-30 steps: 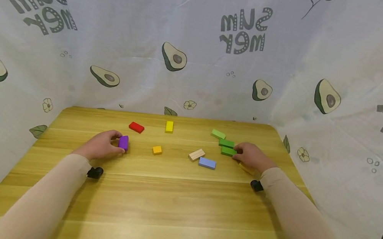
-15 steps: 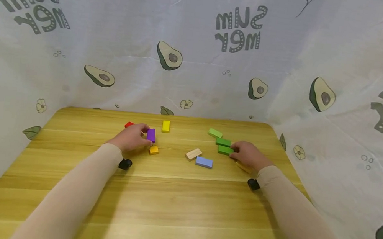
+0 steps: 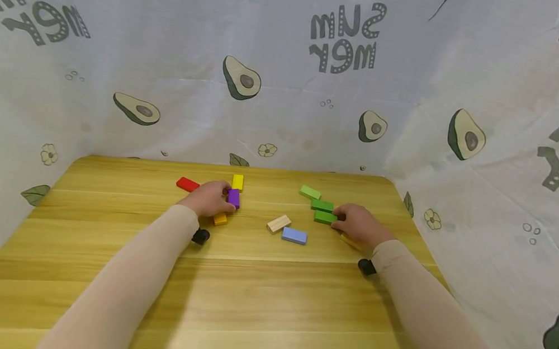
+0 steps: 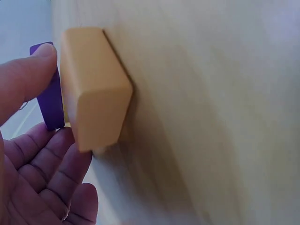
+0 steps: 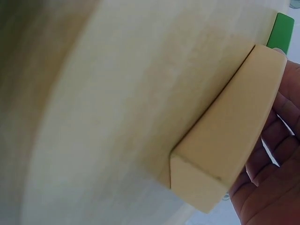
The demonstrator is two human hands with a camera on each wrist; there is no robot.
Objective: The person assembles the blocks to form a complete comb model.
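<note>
My left hand point(image 3: 211, 199) pinches a purple block point(image 3: 234, 199) between thumb and fingers, just in front of the yellow block point(image 3: 238, 182). In the left wrist view the thumb presses one face of the purple block point(image 4: 50, 101), with fingertips at its lower end. An orange block point(image 3: 220, 219) lies below that hand, looming large in the left wrist view. My right hand point(image 3: 359, 224) grips the right end of a dark green block point(image 3: 325, 217); a second dark green block point(image 3: 322, 205) lies just behind it. Part of a yellow-orange block point(image 3: 351, 241) shows under the right hand.
A red block point(image 3: 188, 184) lies left of my left hand. Between the hands are a plain wooden block point(image 3: 278, 224) and a blue block point(image 3: 294, 235), close together. A light green block point(image 3: 310, 192) lies farther back. Printed cloth point(image 3: 285, 113) walls the wooden table point(image 3: 266, 308).
My left hand has carried the purple block rightward, past the red block, to near the yellow one. The right hand stays at the green block. The head view has shifted slightly.
</note>
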